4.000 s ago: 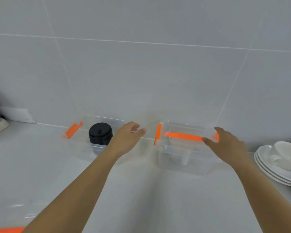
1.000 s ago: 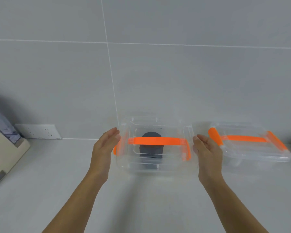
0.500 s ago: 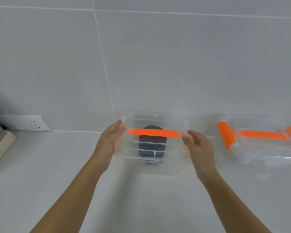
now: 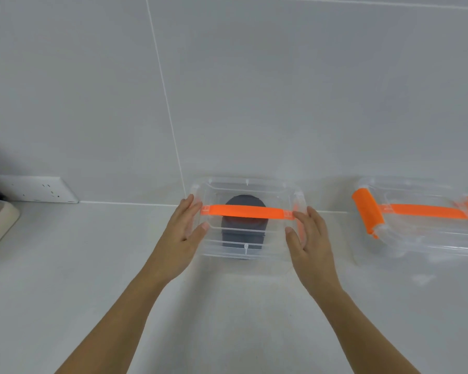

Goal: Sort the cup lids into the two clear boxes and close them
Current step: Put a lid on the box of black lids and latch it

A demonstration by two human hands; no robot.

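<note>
Now the near clear box (image 4: 245,220), black cup lids (image 4: 244,225) inside, is flanked: left hand (image 4: 183,233) and right hand (image 4: 307,238), fingers spread flat against its short ends, where the side clasps likely need pressing.

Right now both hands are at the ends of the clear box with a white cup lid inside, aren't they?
Not quite: the head view shows the cup lid is black. Otherwise right: the left hand and right hand are at the ends of the clear box.
</note>
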